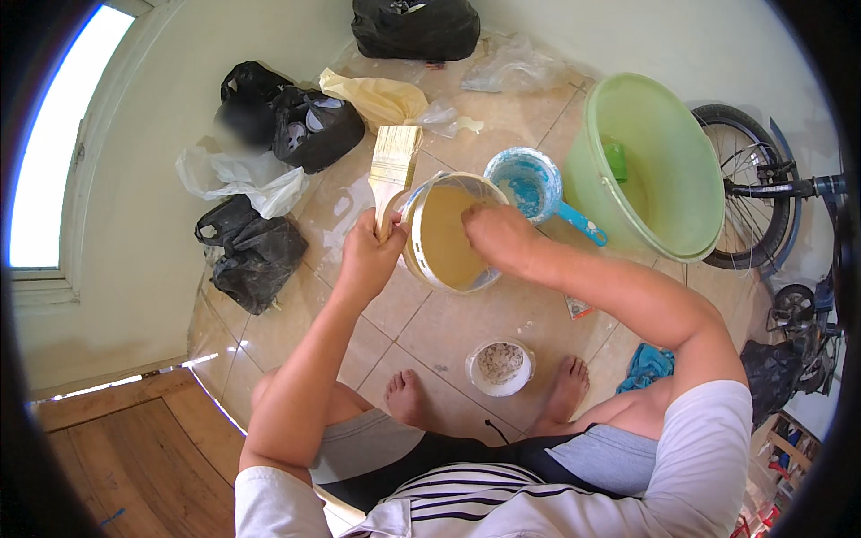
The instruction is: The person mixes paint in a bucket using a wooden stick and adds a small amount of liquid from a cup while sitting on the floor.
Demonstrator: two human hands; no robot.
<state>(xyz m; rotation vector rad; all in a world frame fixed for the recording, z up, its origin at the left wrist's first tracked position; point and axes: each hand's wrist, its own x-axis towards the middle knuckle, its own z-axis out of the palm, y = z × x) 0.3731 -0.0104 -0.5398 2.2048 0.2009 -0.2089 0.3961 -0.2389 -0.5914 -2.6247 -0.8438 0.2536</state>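
Note:
My left hand is closed around the handle of a wide paintbrush, its pale bristles pointing up. That hand is right beside the left rim of a white bucket, which holds a tan, yellowish liquid. My right hand is over the bucket's right side, with its fingers curled in above the liquid. Whatever those fingers hold, if anything, is hidden. Behind the right hand stands a blue dipper with a long handle, its inside smeared whitish. Between my feet sits a small white tub with speckled residue.
At the right stands a large green tub, with a bicycle wheel behind it. Black plastic bags lie along the left wall, and another black bag is at the back. A blue cloth lies near my right leg.

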